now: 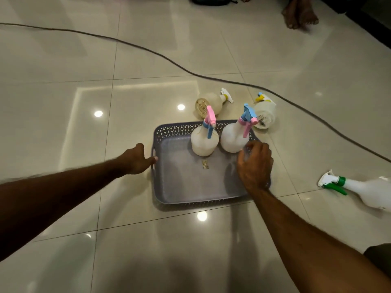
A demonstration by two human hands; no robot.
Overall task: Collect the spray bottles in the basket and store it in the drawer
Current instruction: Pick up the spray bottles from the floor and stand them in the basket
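Note:
A grey perforated basket (169, 187) sits on the tiled floor. Two white spray bottles stand upright at its far end: one with a pink head and blue trigger (204, 142), one with a blue head and pink trigger (233, 137). My left hand (137, 159) holds the basket's left rim, thumb on the edge. My right hand (255, 163) hovers over the basket's right side with fingers curled, just beside the blue-headed bottle. Two yellow-nozzled bottles (208, 103) (264, 115) lie on the floor beyond the basket. A green-triggered bottle (359, 191) lies at the right.
A dark cable (148, 50) curves across the floor behind the bottles and runs off to the right. Another person's bare feet (300, 14) stand at the top right. A dark bag (211, 0) lies at the top edge.

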